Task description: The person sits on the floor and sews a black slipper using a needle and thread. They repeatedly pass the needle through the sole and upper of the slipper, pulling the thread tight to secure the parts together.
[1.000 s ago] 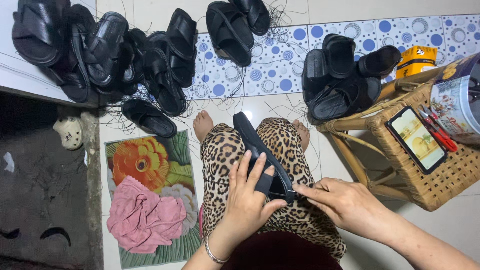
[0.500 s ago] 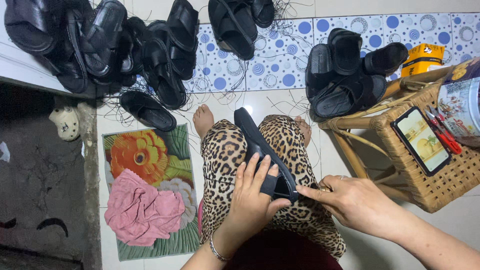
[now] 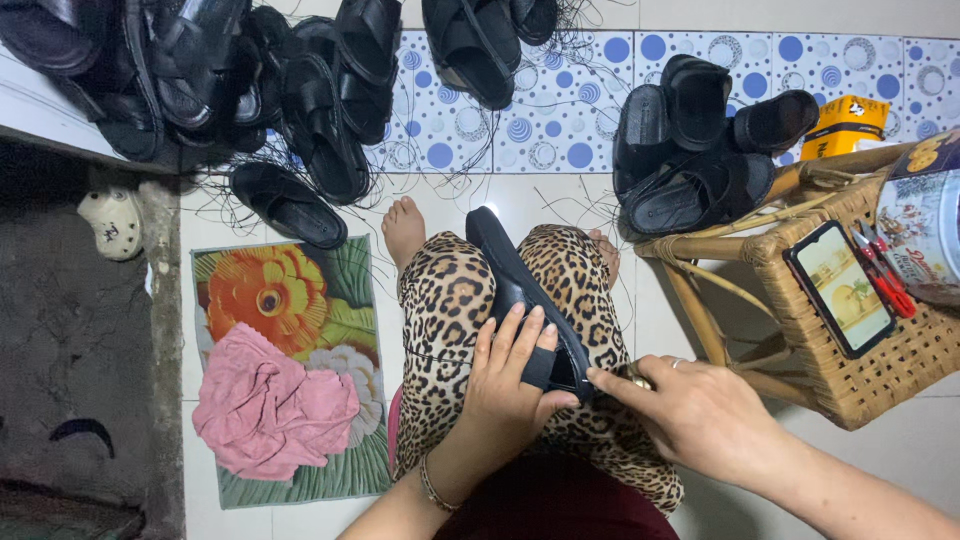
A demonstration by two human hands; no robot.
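Pale floor tiles (image 3: pixel 560 205) run up to a strip of blue-dotted tiles (image 3: pixel 580 110) at the top, and the bare floor is narrow — hemmed by a dark concrete ledge (image 3: pixel 80 380) on one side and a wicker stool (image 3: pixel 860 370) on the other. The person sits with knees up in leopard-print trousers (image 3: pixel 450 310), bare toes resting on the tile.

A black sandal (image 3: pixel 520 290) lies slanting across the lap, toe end pointing away. The left hand (image 3: pixel 510 390) cups it from the side, fingers (image 3: pixel 515 345) laid flat and close together over the strap, thumb tucked under. The right hand (image 3: pixel 690 410) comes in from the other side; its forefinger and thumb meet at the strap's edge, pinching something there (too small to tell what), with a ring on one finger.

Heaps of black sandals (image 3: pixel 250 90) crowd the upper left, another pile (image 3: pixel 700 150) sits just beside the stool, and loose black threads trail over the tiles between them. A flowered mat (image 3: pixel 290 300) lies near the left knee with a pink cloth (image 3: pixel 270 410) bunched on it. On the stool — a phone (image 3: pixel 840 290), red-handled snips (image 3: pixel 885 270) and a tin (image 3: pixel 925 220); a yellow box (image 3: pixel 845 125) stands behind.
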